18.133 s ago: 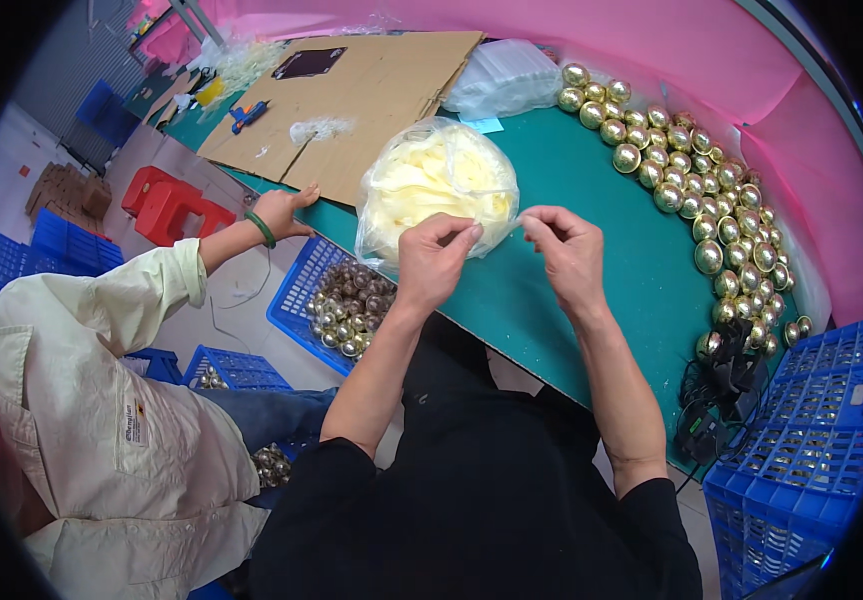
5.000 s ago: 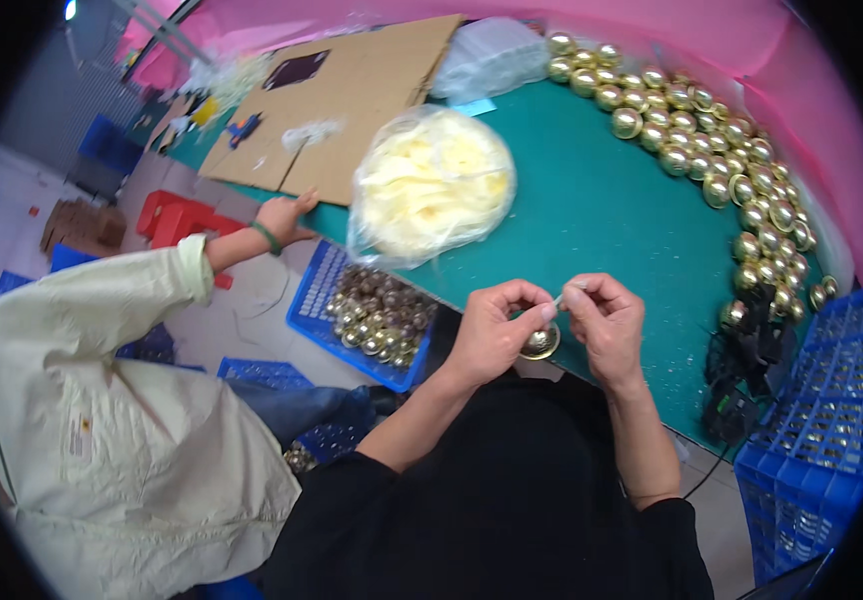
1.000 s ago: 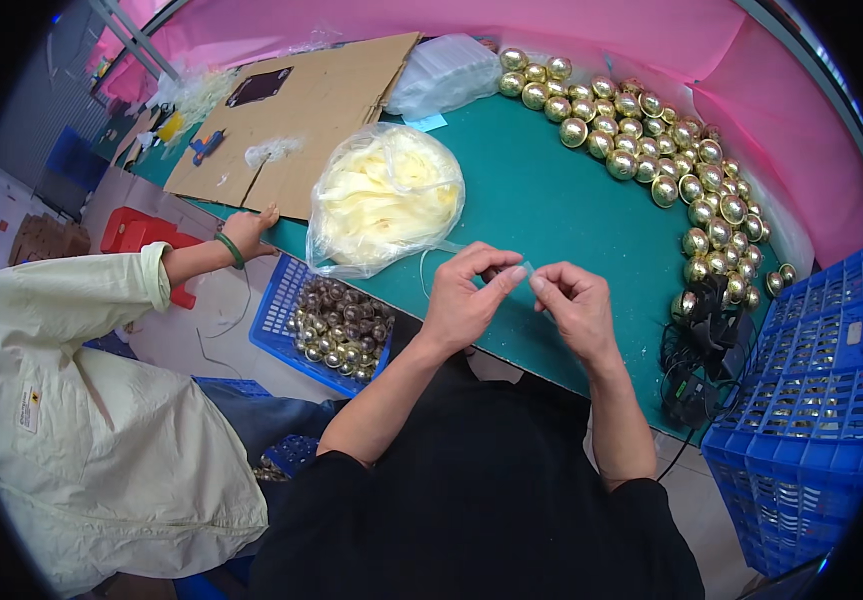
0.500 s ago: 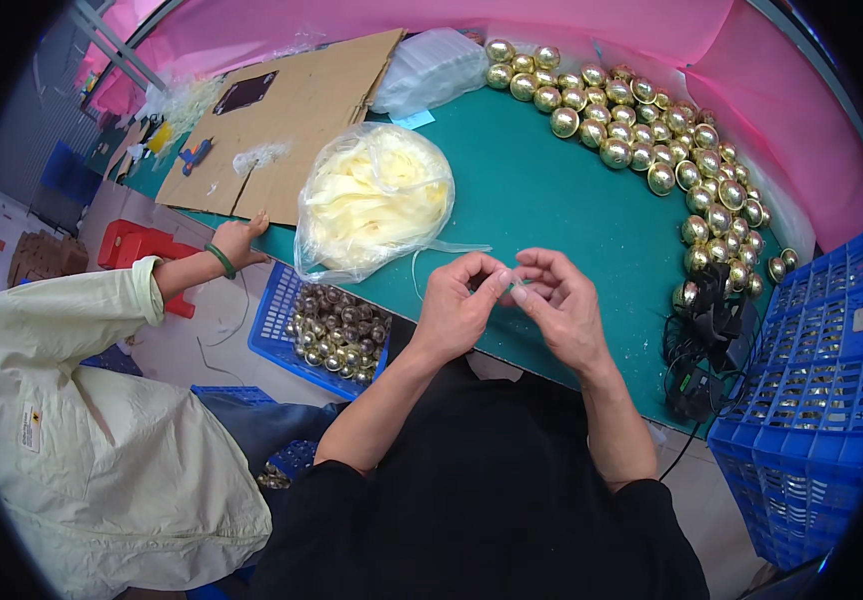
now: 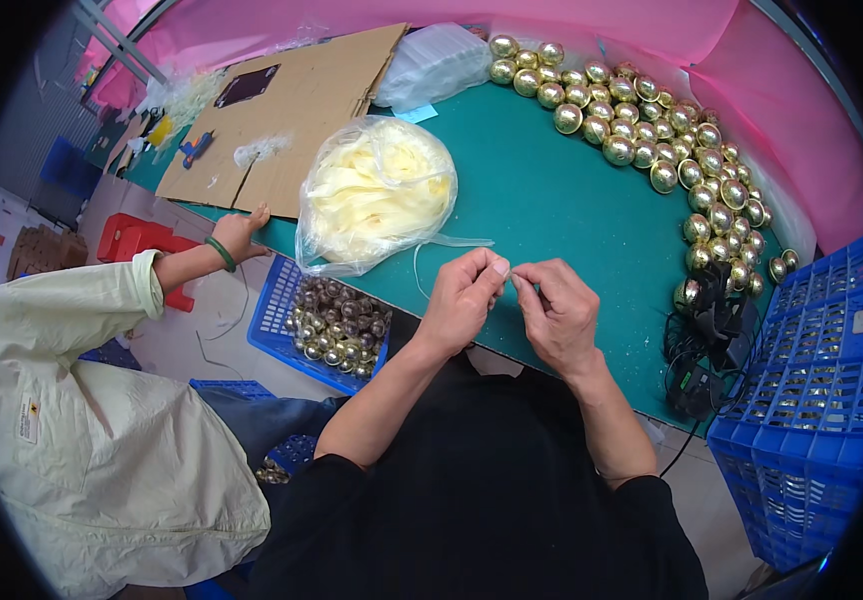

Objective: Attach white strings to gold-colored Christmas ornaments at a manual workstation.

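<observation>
Two hands meet over the near edge of a green table [image 5: 562, 200]. The left hand [image 5: 462, 300] and the right hand [image 5: 562, 315] are close together, with fingertips nearly touching, and both pinch a thin pale string [image 5: 432, 262] between thumb and forefinger. The string loops from the fingers toward a clear plastic bag [image 5: 377, 195], which lies just beyond the left hand and is full of pale yellow strands. What exactly sits between the fingertips is too small to tell.

Behind the table a pink sheet [image 5: 802, 150] covers the back wall and curves around the right side. A flat piece of brown cardboard [image 5: 292, 110] lies on the far left part of the table, next to a white packet [image 5: 432, 65].

Many gold balls [image 5: 652, 130] lie in a long curved row along the far and right edge of the table. Below the table's left edge stands a blue basket [image 5: 282, 330] with darker gold balls inside. At the right, blue crates [image 5: 812, 400] are stacked beside the table, and black cables [image 5: 707, 340] lie at the table's corner near them.

Another person in a pale jacket [image 5: 92, 420] sits at the left, with one hand [image 5: 242, 232] resting on the table edge. The middle of the green surface is open.
</observation>
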A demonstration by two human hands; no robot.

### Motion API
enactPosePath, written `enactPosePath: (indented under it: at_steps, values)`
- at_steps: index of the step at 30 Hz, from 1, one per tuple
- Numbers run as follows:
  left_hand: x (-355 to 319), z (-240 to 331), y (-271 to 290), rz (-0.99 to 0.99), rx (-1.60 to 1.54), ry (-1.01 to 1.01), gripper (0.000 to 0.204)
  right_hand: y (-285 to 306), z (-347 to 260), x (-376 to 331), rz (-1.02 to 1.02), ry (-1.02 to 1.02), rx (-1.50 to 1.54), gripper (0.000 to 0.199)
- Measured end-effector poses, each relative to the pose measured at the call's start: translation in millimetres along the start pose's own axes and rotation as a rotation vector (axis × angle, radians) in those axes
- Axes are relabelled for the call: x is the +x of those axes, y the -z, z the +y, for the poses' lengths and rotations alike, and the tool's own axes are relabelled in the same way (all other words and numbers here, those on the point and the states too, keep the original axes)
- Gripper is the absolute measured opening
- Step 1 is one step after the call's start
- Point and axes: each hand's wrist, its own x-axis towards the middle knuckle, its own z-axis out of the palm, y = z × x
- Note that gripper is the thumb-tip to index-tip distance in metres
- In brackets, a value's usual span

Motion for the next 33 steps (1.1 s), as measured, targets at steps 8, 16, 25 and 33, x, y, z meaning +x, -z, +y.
enactPosePath:
  at_steps: [8,16,25,33]
  values:
    - [10,7,-5,-0.018,-0.099,-0.004,0.028,8,3,3,-0.002,-0.041,0.023,0.005]
    - [117,28,-25,0.084,0.401,-0.176,0.02,41,52,6,0.067,-0.428,0.211,0.008]
    - [296,-23,-66,0.085,1.109,-0.378,0.06,36,100,-3,0.094,-0.67,0.272,0.011]
    - [321,-59,-79,0.084,0.993,-0.28,0.048,35,101,-6,0.127,-0.641,0.276,0.011]
